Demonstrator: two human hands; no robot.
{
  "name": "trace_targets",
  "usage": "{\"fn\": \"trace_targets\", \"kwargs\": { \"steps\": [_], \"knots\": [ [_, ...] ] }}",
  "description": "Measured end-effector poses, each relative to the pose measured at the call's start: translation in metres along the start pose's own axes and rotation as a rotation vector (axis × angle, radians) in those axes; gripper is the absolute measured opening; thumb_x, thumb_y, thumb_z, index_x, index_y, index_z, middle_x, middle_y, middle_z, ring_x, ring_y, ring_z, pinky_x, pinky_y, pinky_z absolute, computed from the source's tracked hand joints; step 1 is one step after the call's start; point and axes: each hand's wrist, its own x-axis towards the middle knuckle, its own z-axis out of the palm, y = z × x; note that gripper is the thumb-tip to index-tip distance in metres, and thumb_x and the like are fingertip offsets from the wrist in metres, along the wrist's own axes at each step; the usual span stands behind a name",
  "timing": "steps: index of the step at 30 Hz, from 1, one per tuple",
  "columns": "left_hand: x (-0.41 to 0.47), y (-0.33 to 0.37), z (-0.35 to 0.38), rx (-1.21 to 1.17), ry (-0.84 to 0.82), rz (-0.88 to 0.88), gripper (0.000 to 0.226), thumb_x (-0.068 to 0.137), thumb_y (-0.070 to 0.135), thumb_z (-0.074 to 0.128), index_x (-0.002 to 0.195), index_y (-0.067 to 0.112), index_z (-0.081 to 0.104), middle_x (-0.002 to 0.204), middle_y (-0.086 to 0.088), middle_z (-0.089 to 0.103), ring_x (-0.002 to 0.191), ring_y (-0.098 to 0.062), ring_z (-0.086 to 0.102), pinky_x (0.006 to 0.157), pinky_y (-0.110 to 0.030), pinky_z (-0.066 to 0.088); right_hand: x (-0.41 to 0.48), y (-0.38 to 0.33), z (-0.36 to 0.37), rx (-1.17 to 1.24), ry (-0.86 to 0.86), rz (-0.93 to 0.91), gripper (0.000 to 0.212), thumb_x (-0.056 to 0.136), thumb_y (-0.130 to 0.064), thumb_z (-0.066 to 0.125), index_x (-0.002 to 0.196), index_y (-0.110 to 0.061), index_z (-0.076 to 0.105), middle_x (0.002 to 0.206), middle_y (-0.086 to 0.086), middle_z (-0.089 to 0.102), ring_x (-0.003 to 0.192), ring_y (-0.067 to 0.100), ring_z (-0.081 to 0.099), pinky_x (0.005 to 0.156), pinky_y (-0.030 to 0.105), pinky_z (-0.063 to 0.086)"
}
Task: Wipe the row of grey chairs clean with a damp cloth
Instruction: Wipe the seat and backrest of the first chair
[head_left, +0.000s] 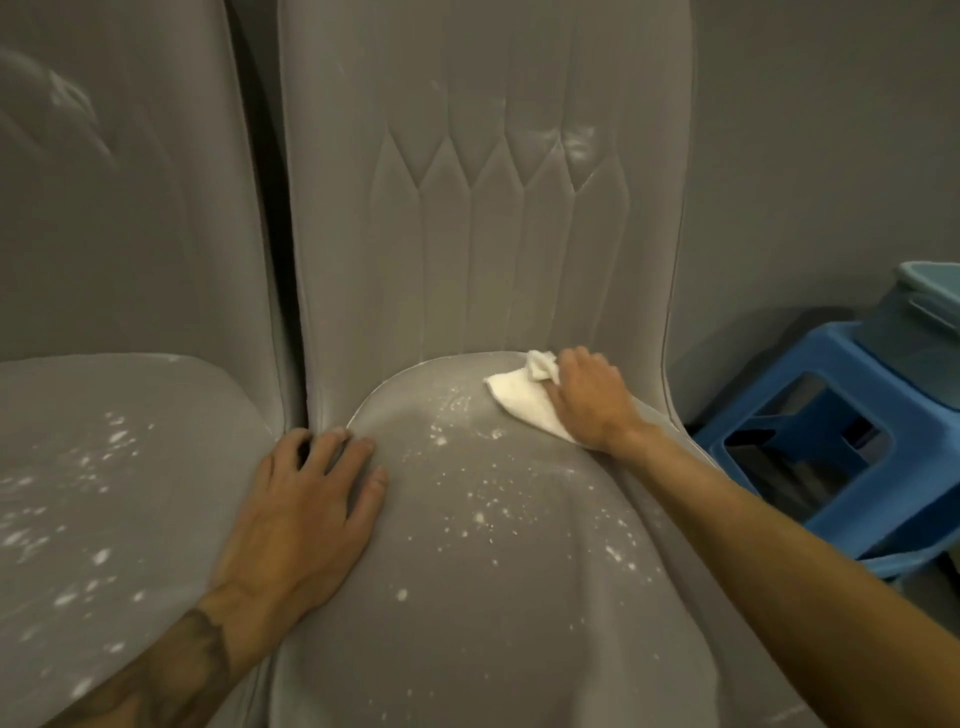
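Note:
Two grey padded chairs stand side by side. The middle chair (493, 597) has white specks scattered over its seat and a smear on its quilted backrest. My right hand (589, 397) presses a white cloth (519, 402) onto the back right part of that seat, fingers bunching the cloth's far end. My left hand (306, 509) lies flat with spread fingers on the seat's left edge, by the gap between the chairs. The left chair (104, 493) also carries white specks on its seat.
A blue plastic stool (831, 457) stands to the right of the chair, with a teal basin (930, 322) on top. A grey wall runs behind the chairs.

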Motion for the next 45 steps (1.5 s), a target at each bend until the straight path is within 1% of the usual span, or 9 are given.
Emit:
{"fn": "trace_targets", "kwargs": {
  "steps": [5,12,18,24,26,31,33,39,45],
  "knots": [
    [0.0,0.002,0.0,0.012,-0.037,-0.006,0.057,0.105,0.058,0.024,0.134,0.027,0.062,0.135,0.006,0.06,0.125,-0.026,0.047,0.106,-0.048,0.046,0.023,-0.013,0.004,0.008,0.01,0.134,0.026,0.103,-0.018,0.041,0.123,-0.004,0.05,0.128,0.017,0.054,0.115,0.037,0.053,0.094,0.043,0.041],
    [0.0,0.004,0.0,0.017,-0.06,-0.036,0.068,0.101,0.065,0.015,0.142,0.031,0.057,0.143,0.011,0.055,0.13,-0.019,0.041,0.113,-0.041,0.039,0.02,-0.04,0.01,0.193,-0.026,-0.407,0.029,0.103,-0.03,0.049,0.121,-0.008,0.053,0.119,0.016,0.055,0.106,0.035,0.052,0.09,0.042,0.034],
    [0.005,-0.001,0.001,0.05,-0.091,-0.004,0.067,0.101,0.067,0.013,0.14,0.036,0.056,0.141,0.018,0.053,0.128,-0.015,0.039,0.11,-0.034,0.036,0.042,-0.018,0.012,-0.013,0.025,-0.055,0.03,0.104,-0.025,0.042,0.125,-0.006,0.05,0.128,0.016,0.054,0.116,0.037,0.053,0.095,0.044,0.041],
    [0.027,-0.023,-0.007,0.065,-0.157,0.122,0.069,0.096,0.076,0.003,0.131,0.046,0.055,0.129,0.024,0.05,0.109,-0.005,0.039,0.093,-0.021,0.031,0.015,-0.062,0.013,0.227,0.001,-0.443,0.029,0.104,-0.036,0.046,0.113,-0.01,0.054,0.116,0.014,0.057,0.102,0.034,0.054,0.088,0.042,0.038],
    [0.034,-0.03,-0.011,0.079,-0.146,0.173,0.067,0.098,0.074,0.006,0.129,0.045,0.057,0.131,0.02,0.049,0.105,-0.005,0.042,0.091,-0.021,0.033,0.015,-0.037,0.008,0.184,0.01,-0.386,0.031,0.104,-0.039,0.045,0.115,-0.012,0.054,0.117,0.012,0.057,0.103,0.034,0.054,0.086,0.041,0.038],
    [0.031,-0.04,-0.009,0.102,-0.098,0.184,0.064,0.1,0.068,0.008,0.134,0.043,0.055,0.144,0.014,0.041,0.115,-0.009,0.042,0.104,-0.032,0.034,0.029,0.007,0.01,-0.042,0.023,0.057,0.032,0.105,-0.029,0.041,0.125,-0.006,0.05,0.129,0.017,0.055,0.116,0.037,0.054,0.094,0.044,0.041],
    [0.03,-0.039,-0.006,0.079,-0.09,0.167,0.066,0.098,0.069,0.007,0.135,0.044,0.055,0.146,0.015,0.039,0.121,-0.009,0.041,0.107,-0.033,0.032,0.03,-0.017,0.01,-0.013,0.025,0.067,0.031,0.103,-0.023,0.042,0.126,-0.005,0.051,0.129,0.017,0.055,0.117,0.038,0.054,0.095,0.044,0.041],
    [0.029,-0.037,-0.006,0.084,-0.082,0.154,0.069,0.097,0.07,0.007,0.135,0.042,0.058,0.147,0.012,0.043,0.125,-0.012,0.044,0.108,-0.034,0.031,0.002,-0.037,0.006,0.161,0.015,-0.366,0.028,0.105,-0.035,0.043,0.114,-0.011,0.054,0.114,0.012,0.057,0.099,0.032,0.053,0.084,0.039,0.035],
    [0.03,-0.037,-0.005,0.109,-0.091,0.141,0.074,0.095,0.071,0.005,0.136,0.041,0.058,0.15,0.011,0.042,0.125,-0.016,0.045,0.109,-0.036,0.032,0.018,0.015,0.005,-0.06,0.009,0.081,0.031,0.105,-0.027,0.039,0.126,-0.006,0.049,0.129,0.018,0.053,0.115,0.038,0.053,0.093,0.044,0.041]
  ]
}}
